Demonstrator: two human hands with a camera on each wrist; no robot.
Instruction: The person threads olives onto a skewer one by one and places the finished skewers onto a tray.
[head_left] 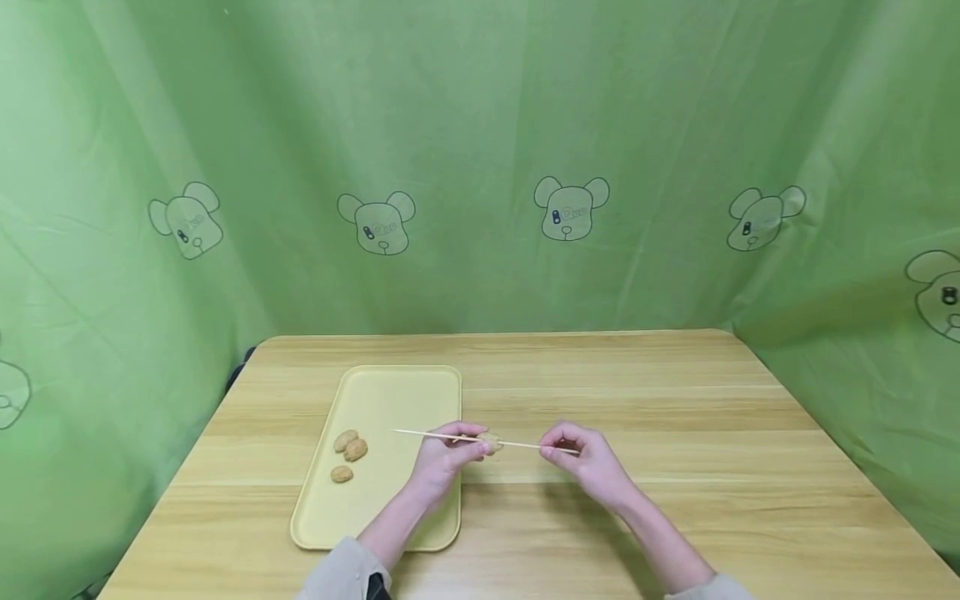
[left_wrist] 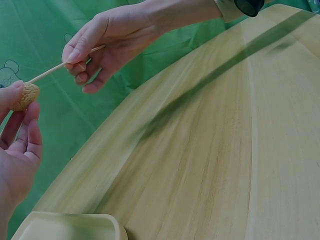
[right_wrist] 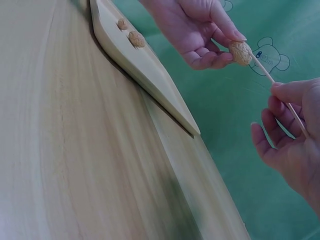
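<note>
My left hand (head_left: pixel 442 462) pinches a small brown, wrinkled oval food piece (right_wrist: pixel 241 53) between thumb and fingers. A thin wooden skewer (head_left: pixel 521 445) meets this piece on its right side. On the other side the skewer's length extends leftward past the left hand, over the tray. The right hand (head_left: pixel 588 461) pinches the skewer near its right end with thumb and forefinger; in the right wrist view its other fingers curl loosely. Both hands are held above the table. Several like pieces (head_left: pixel 356 450) lie on the left half of a pale yellow tray (head_left: pixel 405 387).
The tray sits on the left part of a light wood-grain table (head_left: pixel 675 392), partly under the left forearm. Green curtains (head_left: pixel 480 108) with printed bear heads hang behind the table and along both sides.
</note>
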